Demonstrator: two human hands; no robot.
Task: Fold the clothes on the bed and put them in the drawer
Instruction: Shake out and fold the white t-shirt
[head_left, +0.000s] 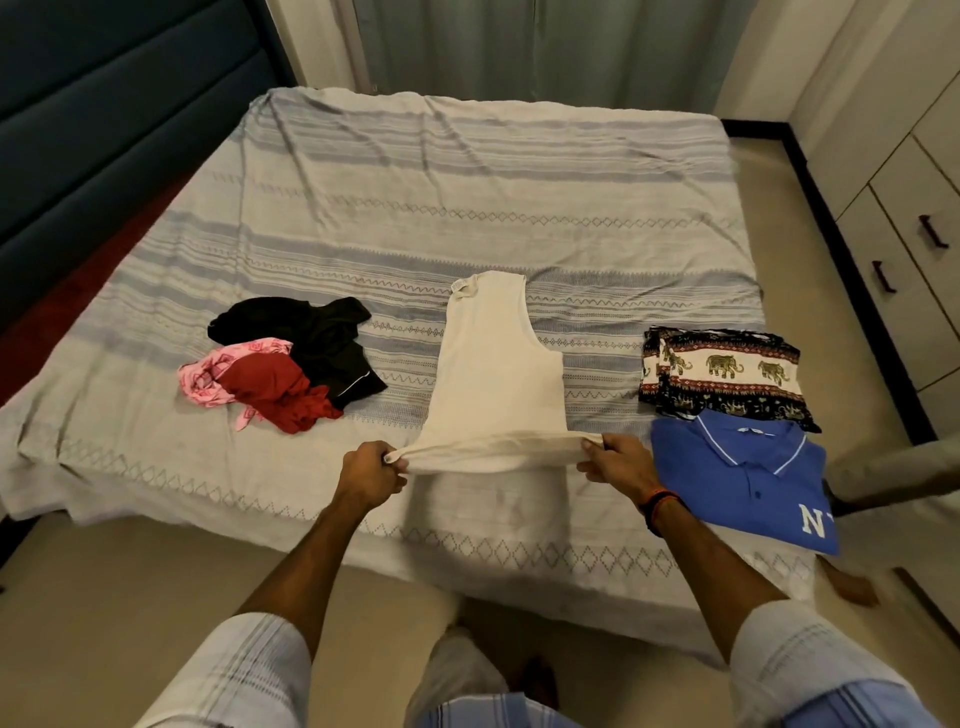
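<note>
A cream sleeveless top (497, 374), folded in half lengthwise, lies on the striped bedspread (467, 208) with its neck end away from me. My left hand (370, 470) grips its near left hem corner and my right hand (618, 462) pinches the near right corner; the hem is lifted and stretched between them. Left of it sits an unfolded heap: a black garment (322, 338), a red one (275, 389) and a pink patterned one (218, 376). At the right lie a folded elephant-print garment (727, 376) and a folded blue polo shirt (748, 478).
White drawers and cupboard fronts with dark handles (930, 231) stand along the right wall, across a strip of floor. A dark blue padded headboard (104, 130) lines the left side. Grey curtains (519, 47) hang beyond the far edge of the bed.
</note>
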